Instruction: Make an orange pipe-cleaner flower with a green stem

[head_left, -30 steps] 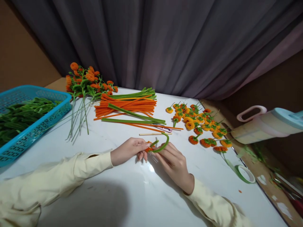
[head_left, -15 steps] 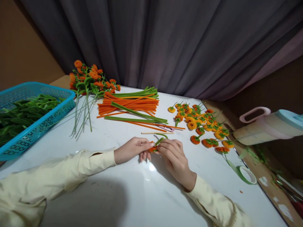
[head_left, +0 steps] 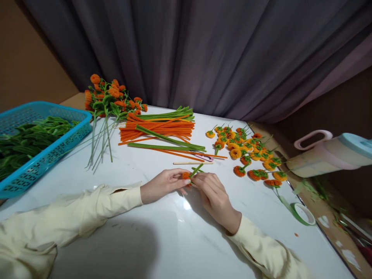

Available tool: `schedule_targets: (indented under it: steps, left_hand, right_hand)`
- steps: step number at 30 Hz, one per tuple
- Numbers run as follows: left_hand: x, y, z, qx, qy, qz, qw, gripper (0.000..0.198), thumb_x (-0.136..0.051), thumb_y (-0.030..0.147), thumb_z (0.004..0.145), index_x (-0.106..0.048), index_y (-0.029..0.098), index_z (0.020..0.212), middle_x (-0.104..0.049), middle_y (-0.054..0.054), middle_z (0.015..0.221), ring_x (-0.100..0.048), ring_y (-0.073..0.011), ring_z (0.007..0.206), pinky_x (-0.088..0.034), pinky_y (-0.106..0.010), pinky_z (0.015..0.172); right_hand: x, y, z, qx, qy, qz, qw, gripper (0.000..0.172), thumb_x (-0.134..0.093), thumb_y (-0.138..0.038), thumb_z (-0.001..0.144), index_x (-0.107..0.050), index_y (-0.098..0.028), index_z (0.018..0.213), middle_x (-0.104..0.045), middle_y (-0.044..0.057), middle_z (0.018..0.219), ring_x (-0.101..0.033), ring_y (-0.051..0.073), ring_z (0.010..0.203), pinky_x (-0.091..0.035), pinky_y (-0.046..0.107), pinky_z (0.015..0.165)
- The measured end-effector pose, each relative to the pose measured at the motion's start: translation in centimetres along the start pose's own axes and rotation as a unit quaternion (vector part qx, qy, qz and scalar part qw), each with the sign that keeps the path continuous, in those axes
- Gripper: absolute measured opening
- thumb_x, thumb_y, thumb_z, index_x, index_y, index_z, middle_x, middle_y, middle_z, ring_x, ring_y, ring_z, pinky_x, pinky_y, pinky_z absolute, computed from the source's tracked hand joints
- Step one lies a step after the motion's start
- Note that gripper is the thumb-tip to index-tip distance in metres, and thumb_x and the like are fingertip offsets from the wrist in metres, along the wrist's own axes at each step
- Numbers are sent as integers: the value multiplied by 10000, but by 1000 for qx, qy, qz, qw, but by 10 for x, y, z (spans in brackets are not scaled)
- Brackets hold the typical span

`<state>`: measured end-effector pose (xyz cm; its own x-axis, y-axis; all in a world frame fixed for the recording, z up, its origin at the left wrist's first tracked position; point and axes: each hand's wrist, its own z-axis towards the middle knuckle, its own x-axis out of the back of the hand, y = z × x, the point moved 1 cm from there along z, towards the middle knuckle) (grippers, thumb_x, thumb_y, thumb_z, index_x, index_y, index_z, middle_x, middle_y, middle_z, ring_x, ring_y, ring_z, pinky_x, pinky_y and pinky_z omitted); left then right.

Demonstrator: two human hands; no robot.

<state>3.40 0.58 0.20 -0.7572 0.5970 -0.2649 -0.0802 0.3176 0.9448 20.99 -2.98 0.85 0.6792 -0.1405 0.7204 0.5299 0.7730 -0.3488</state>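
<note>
Between my two hands is a small orange pipe-cleaner flower (head_left: 186, 176), partly covered by fingers. My left hand (head_left: 167, 184) pinches it from the left, thumb on top. My right hand (head_left: 211, 193) is closed at its right side, where green pipe-cleaner ends (head_left: 197, 169) stick up past the fingertips. What exactly the right fingertips grip is partly hidden. Just beyond the hands lie a thin wooden stick (head_left: 192, 163) and small pink-handled scissors or a similar tool (head_left: 207, 158). Orange pipe cleaners (head_left: 157, 130) and green pipe cleaners (head_left: 171, 144) are stacked behind.
A blue basket (head_left: 78, 133) of green leaves stands at left, with a bunch of orange flowers (head_left: 113, 93) behind it. Several yellow-orange flower heads (head_left: 247, 149) lie at right. Green tape (head_left: 303, 214) and a large lidded cup (head_left: 328, 157) are by the right edge.
The green ends at the flower have shifted and now point more upright. My left fingers have drawn in closer around the orange flower. My right hand has barely moved.
</note>
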Motion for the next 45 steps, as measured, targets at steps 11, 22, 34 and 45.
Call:
schedule_targets:
  steps: [11,22,34,45]
  left_hand:
    - [-8,2,-3,-46,75,0,996,394,-652,389,738,-591,106,1006,-637,-74,947,-595,-148,829,-481,-311,798]
    - [-8,-4,-4,-62,82,95,990,458,-538,344,812,-558,111,1206,-628,-52,896,-536,-120,729,-468,-311,768]
    - [-6,-3,-5,-77,31,135,987,308,-483,286,847,-617,109,1060,-606,-58,894,-535,-115,730,-464,-257,716]
    - [-5,-5,-4,-87,44,168,981,348,-504,302,835,-607,89,1090,-642,-84,911,-585,-110,671,-513,-256,665]
  right_hand:
    - [-3,-4,2,-35,-12,-18,999,325,-374,21,823,-551,-161,1026,-602,90,872,-506,201,793,-401,332,650]
    - [-1,-2,6,-153,52,90,983,91,-532,-136,860,-596,-200,870,-633,26,764,-562,164,724,-429,313,709]
    - [4,-2,9,-160,21,92,983,137,-495,-122,868,-594,-203,817,-630,17,724,-563,161,699,-396,319,719]
    - [8,5,10,-184,79,55,978,61,-616,-248,807,-580,-200,818,-600,62,879,-550,214,898,-415,357,793]
